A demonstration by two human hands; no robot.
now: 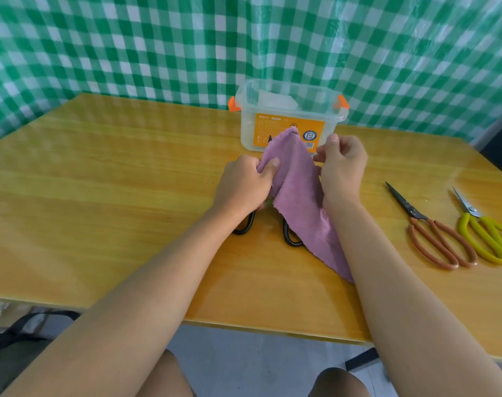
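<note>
The left hand is clenched on a purple terry cloth, its thumb pressed into the left fold. It bunches the cloth over a pair of black-handled scissors — their two black loops stick out toward the person from under that hand and the cloth, resting on the yellow wooden table. The cloth rises to a peak between the two hands and trails down along the inside of the right forearm to the tabletop. Just beyond the hands stands a clear plastic box with orange latches and an orange label; the cloth's peak overlaps its front. The right hand has its fingers curled, pinching the cloth's right edge. Well to the right of that hand lie closed scissors with reddish-brown handles and, just beside them, scissors with yellow handles — blades pointing away from the person.
</note>
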